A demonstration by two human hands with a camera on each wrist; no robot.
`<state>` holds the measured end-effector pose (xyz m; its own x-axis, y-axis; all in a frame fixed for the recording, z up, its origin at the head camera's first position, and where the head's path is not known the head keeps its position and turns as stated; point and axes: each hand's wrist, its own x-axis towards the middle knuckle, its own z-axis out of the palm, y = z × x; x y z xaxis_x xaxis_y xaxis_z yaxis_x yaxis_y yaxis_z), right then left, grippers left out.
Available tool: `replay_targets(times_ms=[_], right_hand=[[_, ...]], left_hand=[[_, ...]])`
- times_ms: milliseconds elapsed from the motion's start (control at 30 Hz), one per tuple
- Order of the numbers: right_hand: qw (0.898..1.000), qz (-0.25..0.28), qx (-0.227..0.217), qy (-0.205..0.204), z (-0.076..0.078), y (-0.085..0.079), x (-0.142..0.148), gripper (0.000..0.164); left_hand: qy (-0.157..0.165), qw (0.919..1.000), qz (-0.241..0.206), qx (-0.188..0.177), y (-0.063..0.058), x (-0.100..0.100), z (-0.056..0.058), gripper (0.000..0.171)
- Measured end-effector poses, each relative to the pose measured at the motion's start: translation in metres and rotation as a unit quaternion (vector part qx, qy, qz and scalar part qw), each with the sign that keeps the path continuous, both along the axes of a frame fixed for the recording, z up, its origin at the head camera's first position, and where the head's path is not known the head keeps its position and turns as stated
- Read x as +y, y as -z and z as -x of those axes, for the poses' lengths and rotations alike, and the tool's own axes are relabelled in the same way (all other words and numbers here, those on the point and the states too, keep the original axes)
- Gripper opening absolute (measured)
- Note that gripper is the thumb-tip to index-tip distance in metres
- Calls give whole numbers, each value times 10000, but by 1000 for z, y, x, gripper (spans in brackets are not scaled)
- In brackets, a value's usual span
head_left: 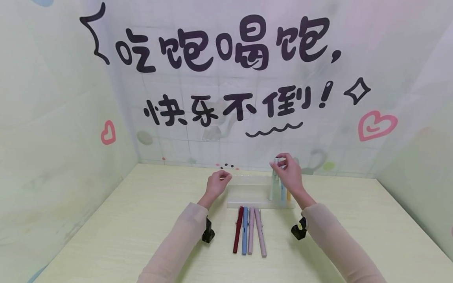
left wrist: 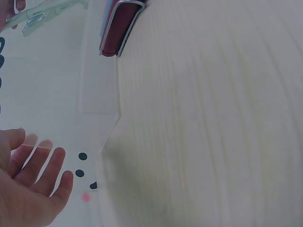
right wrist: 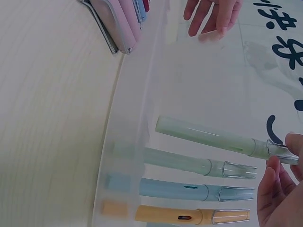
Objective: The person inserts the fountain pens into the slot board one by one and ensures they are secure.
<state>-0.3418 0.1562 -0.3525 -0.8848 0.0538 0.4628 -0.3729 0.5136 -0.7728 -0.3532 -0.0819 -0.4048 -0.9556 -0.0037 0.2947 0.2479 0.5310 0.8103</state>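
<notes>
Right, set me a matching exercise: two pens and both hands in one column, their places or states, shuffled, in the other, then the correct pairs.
Column one
1. Dark red pen
2. Orange pen
3. Left hand
4. Right hand

Column two
A. In the clear holder
B. Pinching a pale green pen
C. Lying on the table
D. At the holder's left end

Pairs: 1-C, 2-A, 3-D, 4-B

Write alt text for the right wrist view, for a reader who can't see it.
A right hand pinches a pale green capped pen near its silver clip, beside a second green pen, a blue pen and an orange pen in a frosted holder. At top, a left hand touches the holder; more pens, the nearest pink, lie at upper left.
</notes>
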Motion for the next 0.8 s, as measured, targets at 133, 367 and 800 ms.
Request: replay_targets(times_ms=[133, 367, 800], right_hand=[[9999, -71, -46, 58, 0, 2, -1, 31], [9999, -101, -21, -12, -1, 6, -3, 30], [9988, -498, -21, -35, -5, 17, -5, 30]], left_hand=[[20, 10000, 10, 9, 0, 0, 0, 21], [2, 10000, 38, 33, 2, -1, 2, 21], [24, 10000, 58, 66, 2, -1, 1, 21]])
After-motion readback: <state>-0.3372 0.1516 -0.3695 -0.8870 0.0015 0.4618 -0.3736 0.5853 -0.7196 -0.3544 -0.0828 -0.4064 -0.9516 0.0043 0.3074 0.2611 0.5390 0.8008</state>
